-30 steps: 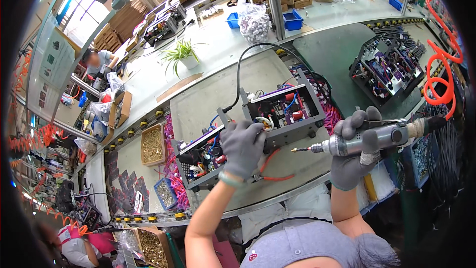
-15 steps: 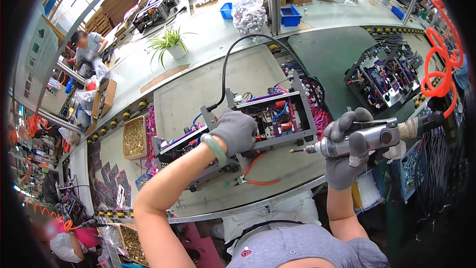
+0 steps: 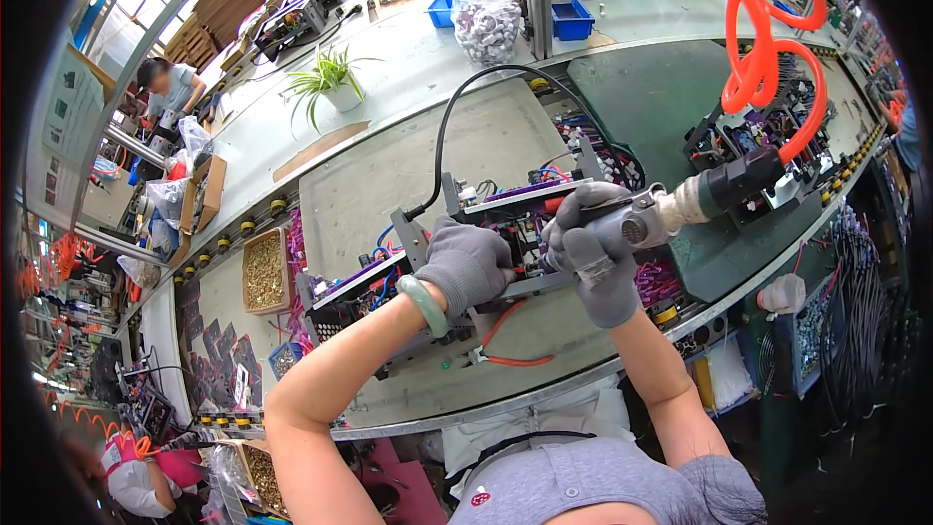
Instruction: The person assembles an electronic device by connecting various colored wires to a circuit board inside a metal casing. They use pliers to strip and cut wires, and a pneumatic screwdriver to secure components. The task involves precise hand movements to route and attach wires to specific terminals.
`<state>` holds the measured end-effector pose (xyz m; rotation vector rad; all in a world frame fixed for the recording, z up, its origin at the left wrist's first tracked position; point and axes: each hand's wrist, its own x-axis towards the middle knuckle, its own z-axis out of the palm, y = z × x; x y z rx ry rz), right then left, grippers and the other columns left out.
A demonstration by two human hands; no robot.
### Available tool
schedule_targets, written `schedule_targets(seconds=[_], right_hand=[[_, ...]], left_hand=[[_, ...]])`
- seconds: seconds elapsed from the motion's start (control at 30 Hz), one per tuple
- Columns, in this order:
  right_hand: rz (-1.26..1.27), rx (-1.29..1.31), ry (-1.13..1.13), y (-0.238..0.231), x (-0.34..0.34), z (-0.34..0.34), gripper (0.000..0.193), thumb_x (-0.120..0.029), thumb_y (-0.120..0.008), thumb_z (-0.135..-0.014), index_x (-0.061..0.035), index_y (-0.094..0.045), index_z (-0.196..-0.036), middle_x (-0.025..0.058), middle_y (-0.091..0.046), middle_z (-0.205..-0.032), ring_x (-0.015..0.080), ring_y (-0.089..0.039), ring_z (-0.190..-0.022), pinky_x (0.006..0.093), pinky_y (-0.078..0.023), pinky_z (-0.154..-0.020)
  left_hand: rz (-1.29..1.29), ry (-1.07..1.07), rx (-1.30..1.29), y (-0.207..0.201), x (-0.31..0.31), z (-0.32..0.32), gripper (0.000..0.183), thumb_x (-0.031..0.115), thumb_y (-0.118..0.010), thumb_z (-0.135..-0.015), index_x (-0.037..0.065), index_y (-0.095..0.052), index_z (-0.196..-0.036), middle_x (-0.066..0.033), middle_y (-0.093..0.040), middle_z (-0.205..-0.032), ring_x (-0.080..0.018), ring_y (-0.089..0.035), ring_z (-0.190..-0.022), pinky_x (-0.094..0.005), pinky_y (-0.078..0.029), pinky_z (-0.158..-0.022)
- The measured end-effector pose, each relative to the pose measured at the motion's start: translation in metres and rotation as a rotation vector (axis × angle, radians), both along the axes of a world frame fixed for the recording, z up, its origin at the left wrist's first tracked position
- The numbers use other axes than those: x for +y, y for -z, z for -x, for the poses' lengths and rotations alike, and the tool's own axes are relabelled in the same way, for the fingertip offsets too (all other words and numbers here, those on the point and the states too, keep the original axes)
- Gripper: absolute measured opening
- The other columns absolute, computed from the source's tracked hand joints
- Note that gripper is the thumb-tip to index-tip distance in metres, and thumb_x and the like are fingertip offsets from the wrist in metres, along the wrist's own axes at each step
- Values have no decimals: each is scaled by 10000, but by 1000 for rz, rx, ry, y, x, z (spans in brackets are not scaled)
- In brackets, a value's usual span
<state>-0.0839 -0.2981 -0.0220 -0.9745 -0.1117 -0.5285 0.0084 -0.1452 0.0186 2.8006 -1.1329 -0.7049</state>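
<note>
My right hand (image 3: 601, 267), in a grey glove, is wrapped round a silver air screwdriver (image 3: 634, 227). The tool slants down leftward, its nose inside the dark metal housing (image 3: 540, 192) of an electronic unit; the bit's tip is hidden. Circuit boards, wires and red parts fill this open housing. My left hand (image 3: 468, 262), gloved too, is closed at the housing's front edge, with the fingertips inside; what they pinch cannot be made out. A black cable (image 3: 449, 117) arches over the unit. Orange-handled pliers (image 3: 520, 362) lie in front of it.
A wooden box of brass-coloured screws (image 3: 264, 270) stands to the left. Another open unit (image 3: 768, 151) sits at the right, behind the coiled orange air hose (image 3: 750, 68). A potted plant (image 3: 340, 95) and a bag of white parts (image 3: 486, 27) are on the far bench.
My right hand has carried the air screwdriver leftward, bringing its nose into the housing. The orange hose has swung left with it. My left hand stays almost in place.
</note>
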Motion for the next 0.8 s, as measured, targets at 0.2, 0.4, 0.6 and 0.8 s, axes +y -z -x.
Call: schedule_targets(seconds=[0.2, 0.4, 0.6, 0.8], right_hand=[[228, 45, -10, 0, 13, -4, 443, -54, -737, -855, -124, -502, -1223, 26, -585, -1037, 124, -586, -889, 298, -533, -808], [340, -13, 21, 11, 9, -5, 444, -18, -725, -853, -124, -501, -1222, 32, -575, -1063, 130, -579, -948, 325, -534, -858], [529, -172, -16, 2, 11, -16, 429, 2, -708, -842, -104, -475, -1186, 32, -563, -1001, 99, -535, -807, 284, -504, -759], [358, 42, -109, -12, 29, -30, 401, -24, -781, -751, -17, -621, -1119, 6, -666, -927, 59, -609, -823, 233, -522, -758]], left_hand=[[-18, 26, -9, 3, 0, -3, 190, 325, -671, -804, 175, -770, -863, -63, -692, -726, -269, -650, -747, -391, -390, -807], [-49, 27, -10, -1, -2, -2, 210, 350, -673, -807, 159, -759, -823, -76, -692, -731, -273, -654, -733, -386, -401, -835], [-92, 40, -54, 2, -7, -2, 178, 297, -658, -793, 167, -758, -864, -103, -711, -767, -293, -693, -800, -403, -452, -849], [253, 120, -177, 29, 8, -3, 165, 279, -627, -798, 150, -729, -802, -105, -708, -762, -323, -685, -738, -424, -481, -742]])
